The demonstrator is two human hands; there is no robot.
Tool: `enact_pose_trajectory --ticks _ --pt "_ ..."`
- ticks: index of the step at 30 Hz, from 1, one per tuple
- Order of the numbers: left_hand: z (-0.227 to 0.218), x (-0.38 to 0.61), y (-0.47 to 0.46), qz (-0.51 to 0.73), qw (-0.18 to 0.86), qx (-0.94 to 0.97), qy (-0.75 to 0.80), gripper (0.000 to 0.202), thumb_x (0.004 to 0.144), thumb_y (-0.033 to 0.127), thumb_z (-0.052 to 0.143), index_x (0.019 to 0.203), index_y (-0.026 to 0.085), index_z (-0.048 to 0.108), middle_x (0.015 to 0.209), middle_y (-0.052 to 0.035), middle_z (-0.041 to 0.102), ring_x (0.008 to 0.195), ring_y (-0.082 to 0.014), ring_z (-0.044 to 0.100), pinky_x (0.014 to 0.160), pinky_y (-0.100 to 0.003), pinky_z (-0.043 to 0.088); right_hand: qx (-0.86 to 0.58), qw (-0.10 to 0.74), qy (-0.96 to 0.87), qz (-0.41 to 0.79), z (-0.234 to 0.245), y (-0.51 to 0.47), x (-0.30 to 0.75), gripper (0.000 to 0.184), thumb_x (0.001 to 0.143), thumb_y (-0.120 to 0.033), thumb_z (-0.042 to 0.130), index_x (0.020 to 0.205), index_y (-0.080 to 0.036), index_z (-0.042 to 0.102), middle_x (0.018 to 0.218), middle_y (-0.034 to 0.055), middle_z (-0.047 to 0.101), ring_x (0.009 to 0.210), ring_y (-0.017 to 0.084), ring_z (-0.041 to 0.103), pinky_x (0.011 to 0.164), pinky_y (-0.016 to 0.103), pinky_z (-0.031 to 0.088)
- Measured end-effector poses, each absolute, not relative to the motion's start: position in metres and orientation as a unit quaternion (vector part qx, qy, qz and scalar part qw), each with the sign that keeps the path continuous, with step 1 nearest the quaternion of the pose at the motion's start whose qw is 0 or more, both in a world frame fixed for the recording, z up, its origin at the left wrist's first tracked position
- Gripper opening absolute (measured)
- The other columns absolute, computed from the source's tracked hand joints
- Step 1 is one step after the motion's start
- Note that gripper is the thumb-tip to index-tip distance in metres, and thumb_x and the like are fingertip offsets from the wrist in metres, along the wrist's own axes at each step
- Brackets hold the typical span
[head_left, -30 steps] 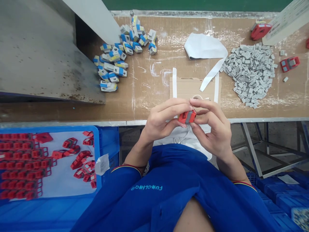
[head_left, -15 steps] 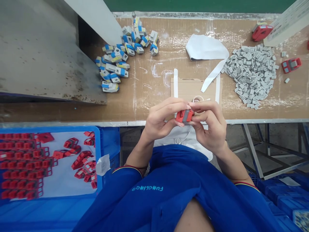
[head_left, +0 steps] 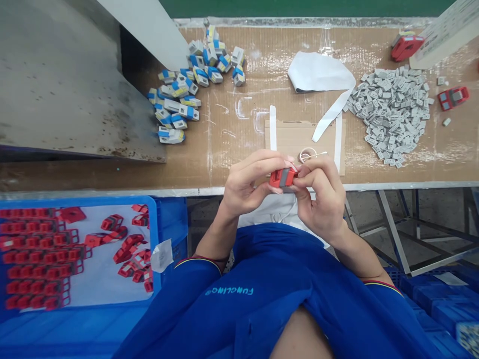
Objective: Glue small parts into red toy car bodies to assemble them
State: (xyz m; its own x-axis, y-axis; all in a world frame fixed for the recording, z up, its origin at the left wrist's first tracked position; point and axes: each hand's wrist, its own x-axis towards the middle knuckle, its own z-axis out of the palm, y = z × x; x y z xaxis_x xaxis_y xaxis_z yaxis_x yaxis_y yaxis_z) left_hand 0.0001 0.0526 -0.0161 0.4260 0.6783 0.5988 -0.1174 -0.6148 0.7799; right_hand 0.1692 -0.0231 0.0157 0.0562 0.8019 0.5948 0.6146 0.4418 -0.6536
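Observation:
In front of my body, over the table's near edge, I hold a small red toy car with a grey band across it. My left hand grips its left end between thumb and fingers. My right hand is closed, thumb and fingertips pinching at the car's right end; any tiny part between them is hidden. Just beyond my fingers, a roll of tape lies on a cardboard sheet edged with white strips.
Grey small parts are heaped at the right, near another red toy car. Blue, white and yellow pieces lie at the left. A white strip curls behind the cardboard. A blue tray of red cars stands lower left.
Both hands and the toy car have shifted slightly left. My right fingers have drawn lower, so the tape roll shows more fully.

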Motion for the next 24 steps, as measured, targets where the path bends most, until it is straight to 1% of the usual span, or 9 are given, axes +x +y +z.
enact_pose_trajectory --ticks 3,7,10,14,18,24 --pt "-0.016 -0.001 0.054 0.506 0.393 0.746 0.184 0.037 0.103 0.049 0.072 0.136 0.031 0.075 0.123 -0.0086 0.083 0.109 -0.0252 0.081 0.092 -0.043 0.071 -0.514 0.508 -0.683 0.104 0.017 -0.022 0.169 0.022 0.102 -0.007 0.063 0.094 -0.026 0.055 0.096 0.0027 0.062 0.083 0.018 0.061 0.073 0.036 0.052" --pt "-0.018 -0.002 0.055 0.511 0.400 0.739 0.181 0.038 0.102 0.047 0.074 0.136 0.031 0.076 0.124 -0.0082 0.082 0.110 -0.0244 0.081 0.094 -0.042 0.071 -0.511 0.502 -0.690 0.102 0.018 -0.021 0.169 0.023 0.101 -0.006 0.061 0.092 -0.026 0.055 0.095 0.0026 0.064 0.083 0.018 0.060 0.074 0.036 0.051" --pt "-0.021 -0.002 0.054 0.521 0.408 0.725 0.189 0.039 0.100 0.049 0.077 0.136 0.033 0.076 0.124 -0.0072 0.082 0.110 -0.0235 0.080 0.095 -0.040 0.070 -0.518 0.495 -0.691 0.089 0.018 -0.021 0.169 0.022 0.102 -0.008 0.062 0.092 -0.026 0.057 0.095 0.0029 0.066 0.083 0.019 0.064 0.075 0.038 0.054" --pt "-0.024 0.000 0.052 0.541 0.424 0.699 0.197 0.043 0.098 0.052 0.078 0.137 0.033 0.076 0.124 -0.0079 0.080 0.109 -0.0232 0.080 0.091 -0.039 0.071 -0.515 0.513 -0.681 0.092 0.020 -0.021 0.169 0.018 0.101 -0.010 0.069 0.097 -0.027 0.063 0.095 0.0022 0.072 0.084 0.019 0.070 0.076 0.037 0.059" --pt "-0.025 0.001 0.051 0.547 0.423 0.695 0.198 0.043 0.099 0.052 0.078 0.138 0.035 0.075 0.123 -0.0076 0.080 0.109 -0.0238 0.080 0.087 -0.039 0.072 -0.523 0.506 -0.677 0.113 0.024 -0.022 0.170 0.014 0.102 -0.014 0.071 0.100 -0.027 0.067 0.094 0.0026 0.077 0.084 0.020 0.074 0.071 0.035 0.060" --pt "-0.027 0.000 0.050 0.548 0.424 0.691 0.205 0.043 0.098 0.052 0.079 0.136 0.033 0.076 0.122 -0.0081 0.080 0.110 -0.0239 0.080 0.090 -0.039 0.072 -0.522 0.489 -0.683 0.146 0.027 -0.019 0.175 0.012 0.102 -0.015 0.071 0.098 -0.026 0.068 0.090 0.0022 0.074 0.081 0.019 0.069 0.071 0.035 0.056"
